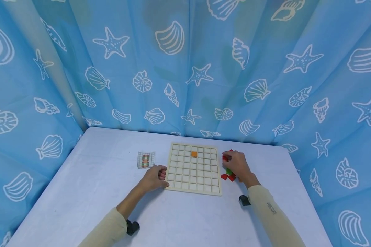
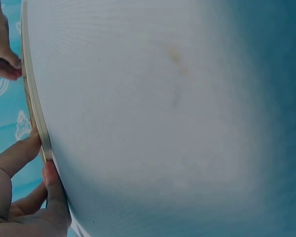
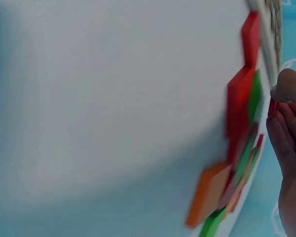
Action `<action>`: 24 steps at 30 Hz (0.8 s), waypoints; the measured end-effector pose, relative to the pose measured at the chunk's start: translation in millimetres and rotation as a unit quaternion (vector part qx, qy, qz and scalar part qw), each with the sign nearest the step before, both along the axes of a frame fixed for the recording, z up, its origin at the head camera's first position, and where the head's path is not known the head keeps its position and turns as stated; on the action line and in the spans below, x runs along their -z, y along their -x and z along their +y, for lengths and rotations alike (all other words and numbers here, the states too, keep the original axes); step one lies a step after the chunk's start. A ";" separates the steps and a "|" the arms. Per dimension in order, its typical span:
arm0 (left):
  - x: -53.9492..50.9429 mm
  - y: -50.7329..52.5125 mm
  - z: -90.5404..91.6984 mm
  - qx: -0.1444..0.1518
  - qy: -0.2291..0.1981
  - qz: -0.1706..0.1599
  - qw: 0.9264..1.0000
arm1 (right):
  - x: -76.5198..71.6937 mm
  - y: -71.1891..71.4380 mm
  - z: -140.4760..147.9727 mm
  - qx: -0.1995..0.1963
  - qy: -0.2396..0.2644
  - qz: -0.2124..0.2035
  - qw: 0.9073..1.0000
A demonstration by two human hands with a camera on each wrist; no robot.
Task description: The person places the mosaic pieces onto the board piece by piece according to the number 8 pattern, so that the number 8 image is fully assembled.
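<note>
A pale wooden grid board (image 1: pixel 193 175) lies on the table, with one orange square tile (image 1: pixel 194 154) in an upper cell. My left hand (image 1: pixel 154 178) holds the board by its near left corner, thumb and fingers against the edge. Over on the right, my right hand (image 1: pixel 237 164) pinches a small red piece (image 3: pixel 272 107) between thumb and fingertips. It is above a loose pile of red, green and orange pieces, partly hidden by the hand; a green piece (image 1: pixel 228 171) and a red quarter-round piece (image 1: pixel 224 176) show below it.
Left of the board lies a pattern card (image 1: pixel 146 160) printed with a grid and coloured shapes. A white cloth (image 1: pixel 185 219) covers the table. Blue curtains with shell prints (image 1: pixel 173 68) hang around its back and sides.
</note>
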State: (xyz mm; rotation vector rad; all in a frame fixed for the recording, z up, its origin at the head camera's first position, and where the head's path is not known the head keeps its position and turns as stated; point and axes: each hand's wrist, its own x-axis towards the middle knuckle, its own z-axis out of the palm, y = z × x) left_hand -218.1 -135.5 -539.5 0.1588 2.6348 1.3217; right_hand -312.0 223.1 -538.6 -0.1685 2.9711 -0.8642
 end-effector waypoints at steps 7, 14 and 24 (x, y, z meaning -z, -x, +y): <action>1.8 -0.5 -1.3 0.001 -0.001 0.002 1.000 | -7.2 8.7 -26.5 -0.050 0.027 0.054 0.997; 2.9 0.3 -1.0 0.004 -0.005 0.003 1.000 | -9.9 13.2 -57.2 -0.092 0.043 0.054 0.993; 2.2 -0.6 -2.9 0.009 -0.005 0.012 1.000 | -2.2 21.0 -82.9 -0.124 0.042 0.063 0.989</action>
